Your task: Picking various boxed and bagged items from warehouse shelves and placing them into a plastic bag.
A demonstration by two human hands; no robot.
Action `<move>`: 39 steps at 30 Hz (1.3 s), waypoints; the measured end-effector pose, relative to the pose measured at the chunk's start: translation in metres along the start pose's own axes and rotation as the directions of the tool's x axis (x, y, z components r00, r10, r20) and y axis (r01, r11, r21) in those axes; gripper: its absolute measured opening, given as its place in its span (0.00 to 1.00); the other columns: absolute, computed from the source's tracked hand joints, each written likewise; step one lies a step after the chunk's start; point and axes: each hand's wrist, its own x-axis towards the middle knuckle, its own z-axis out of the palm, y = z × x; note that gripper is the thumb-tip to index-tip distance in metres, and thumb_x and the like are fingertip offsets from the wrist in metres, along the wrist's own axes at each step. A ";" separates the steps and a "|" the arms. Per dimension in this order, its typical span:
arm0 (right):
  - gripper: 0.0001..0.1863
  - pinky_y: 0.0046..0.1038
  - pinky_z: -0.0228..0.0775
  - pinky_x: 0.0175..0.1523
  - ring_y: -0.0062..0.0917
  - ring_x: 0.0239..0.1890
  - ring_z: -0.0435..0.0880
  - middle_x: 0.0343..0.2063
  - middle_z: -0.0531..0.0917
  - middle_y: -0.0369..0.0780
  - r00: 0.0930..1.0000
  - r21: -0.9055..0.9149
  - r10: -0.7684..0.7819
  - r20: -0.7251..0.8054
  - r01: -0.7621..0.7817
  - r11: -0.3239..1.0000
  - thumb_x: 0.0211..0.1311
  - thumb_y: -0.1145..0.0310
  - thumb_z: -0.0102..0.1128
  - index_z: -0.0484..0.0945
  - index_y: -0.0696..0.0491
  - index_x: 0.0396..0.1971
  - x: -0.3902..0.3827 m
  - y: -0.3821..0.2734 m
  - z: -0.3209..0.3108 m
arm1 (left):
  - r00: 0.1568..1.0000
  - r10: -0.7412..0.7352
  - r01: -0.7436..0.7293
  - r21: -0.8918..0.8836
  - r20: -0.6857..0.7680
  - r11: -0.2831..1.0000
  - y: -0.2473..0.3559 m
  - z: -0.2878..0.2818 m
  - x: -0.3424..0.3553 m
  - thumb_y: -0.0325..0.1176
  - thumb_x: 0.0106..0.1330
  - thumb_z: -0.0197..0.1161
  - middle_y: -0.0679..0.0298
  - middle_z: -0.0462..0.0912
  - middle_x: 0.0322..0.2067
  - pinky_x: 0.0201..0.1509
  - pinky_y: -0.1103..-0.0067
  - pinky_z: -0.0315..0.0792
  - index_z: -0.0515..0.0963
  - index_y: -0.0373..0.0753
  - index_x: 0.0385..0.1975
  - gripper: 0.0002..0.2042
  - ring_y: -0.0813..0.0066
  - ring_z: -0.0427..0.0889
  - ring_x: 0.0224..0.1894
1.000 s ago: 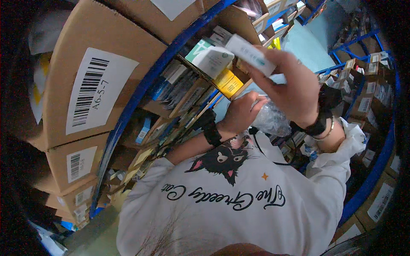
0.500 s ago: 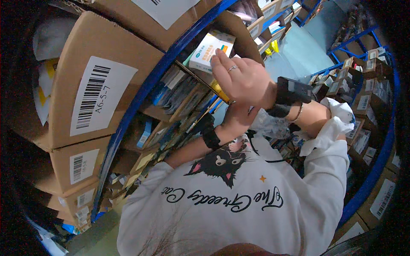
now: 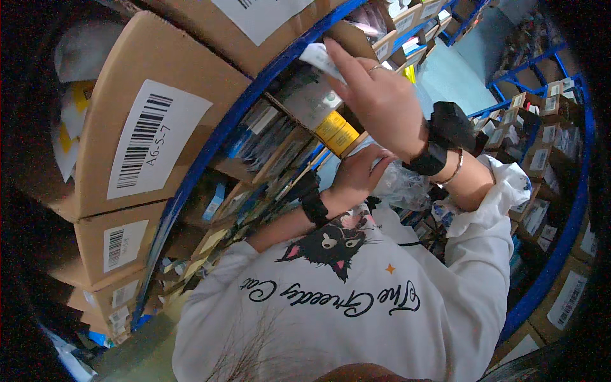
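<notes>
My right hand reaches up into an open cardboard bin on the shelf. Its fingers are closed on a small white box, which is tilted so that mostly a narrow face shows. Clear plastic packaging and a yellow box lie in the bin below it. Lower down, in front of my chest, my left hand is closed, with thumb and fingertips brought together at a crumpled clear plastic bag. What the bag holds I cannot make out. Both wrists wear black straps; a black device sits on the right one.
Large cardboard boxes with barcode labels line the left, along a blue shelf beam. Bins of thin packets sit beside my left forearm. Across the aisle floor, another blue rack holds several labelled boxes.
The white box, earlier lying with its broad printed face up, is now tilted and shifted up in my right hand. That hand has moved farther into the bin, uncovering the yellow box and my left hand.
</notes>
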 end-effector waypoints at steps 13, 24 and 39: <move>0.31 0.32 0.72 0.27 0.32 0.21 0.78 0.25 0.81 0.39 1.000 -0.013 0.009 -0.016 -0.010 1.000 0.59 0.65 0.65 0.70 0.30 0.63 0.010 0.021 -0.010 | 0.980 0.161 -0.168 -0.055 -0.120 0.984 -0.005 0.004 0.001 0.30 0.66 0.61 0.56 0.80 0.32 0.38 0.67 0.72 0.75 0.36 0.34 0.05 0.52 0.80 0.36; 0.27 0.31 0.73 0.30 0.34 0.25 0.80 0.30 0.82 0.41 0.998 -0.032 0.063 0.029 -0.062 0.998 0.61 0.67 0.63 0.73 0.34 0.61 0.007 0.025 -0.010 | 0.973 0.177 -0.187 -0.055 -0.147 0.981 -0.010 0.009 0.001 0.31 0.66 0.61 0.55 0.80 0.30 0.37 0.67 0.73 0.74 0.36 0.35 0.06 0.51 0.81 0.35; 0.24 0.34 0.75 0.38 0.40 0.34 0.82 0.36 0.82 0.43 0.993 0.055 0.112 0.031 -0.114 0.992 0.60 0.72 0.61 0.76 0.39 0.57 0.006 0.033 0.016 | 0.978 0.154 -0.160 -0.036 -0.142 0.986 -0.013 0.011 0.002 0.31 0.65 0.62 0.55 0.83 0.30 0.34 0.66 0.75 0.75 0.36 0.35 0.06 0.52 0.83 0.34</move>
